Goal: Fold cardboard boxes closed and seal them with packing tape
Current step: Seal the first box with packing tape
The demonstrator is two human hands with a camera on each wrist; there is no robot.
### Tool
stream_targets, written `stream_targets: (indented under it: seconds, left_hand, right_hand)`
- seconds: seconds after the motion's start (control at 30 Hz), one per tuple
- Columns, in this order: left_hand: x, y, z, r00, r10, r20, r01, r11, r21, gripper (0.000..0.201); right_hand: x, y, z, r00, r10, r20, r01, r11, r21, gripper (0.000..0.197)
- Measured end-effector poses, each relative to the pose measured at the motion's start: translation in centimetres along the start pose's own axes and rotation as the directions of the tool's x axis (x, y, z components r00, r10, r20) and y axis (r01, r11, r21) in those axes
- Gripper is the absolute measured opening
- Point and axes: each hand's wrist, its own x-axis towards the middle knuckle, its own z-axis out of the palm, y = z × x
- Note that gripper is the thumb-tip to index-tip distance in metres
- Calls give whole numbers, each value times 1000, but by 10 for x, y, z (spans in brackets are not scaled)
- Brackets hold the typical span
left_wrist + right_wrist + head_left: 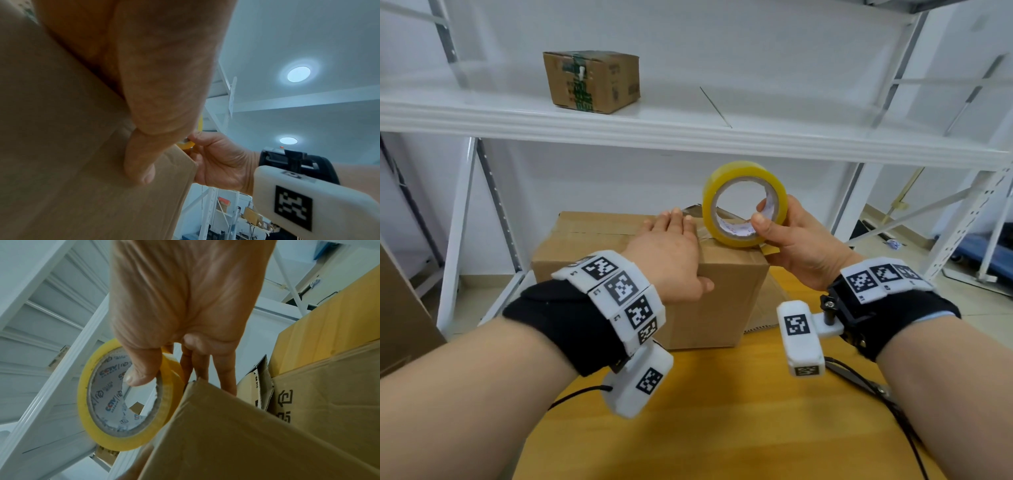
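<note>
A brown cardboard box (pixel 722 301) stands with its flaps shut on the yellow wooden table (pixel 722 411). My left hand (pixel 671 246) lies flat on the box top, fingers straight. Its thumb (pixel 141 162) rests on the near side of the box (pixel 61 146). My right hand (pixel 791 240) grips a yellow roll of packing tape (pixel 739 168) at the box's top right edge, thumb inside the core. The right wrist view shows this hand (pixel 185 296) around the roll (pixel 123 441), just above the box corner (pixel 226 434). A strip of tape runs across the top under the roll.
A small taped box (pixel 592 80) sits on the upper shelf of the white metal rack (pixel 688 137) behind the table. Flat cardboard (pixel 400 308) leans at the left. Scissors (pixel 859 377) and a cable lie on the table at the right. More cartons (pixel 329 386) stand behind.
</note>
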Motion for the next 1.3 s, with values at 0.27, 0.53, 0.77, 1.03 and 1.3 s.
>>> stream_targets:
  seconds: [0.27,0.53,0.77,1.03,1.3]
  left_hand:
    - [17,16,3,997,41,-61,-40,999,4,108]
    - [16,6,11,997,40,-65,-44,998,-55,104]
    - [9,10,5,1000,8,-28,-9,998,-66,108]
    - [7,16,2,1000,-5,-13,4,997,-73,109]
    - [20,31,1,999,-8,-32,7,1000,-16,115]
  right_hand:
    - [-2,-1,-4,1000,-8,14,9,997,-76,40]
    - [3,5,0,999,-16,33,22,984,-179,49]
    - [3,2,-13,1000,14,-16,-15,998,-62,54]
    - [3,3,-18,999,33,-26,-32,998,44,59]
    - [-1,5,-19,996,47,-70,-42,997,70,60]
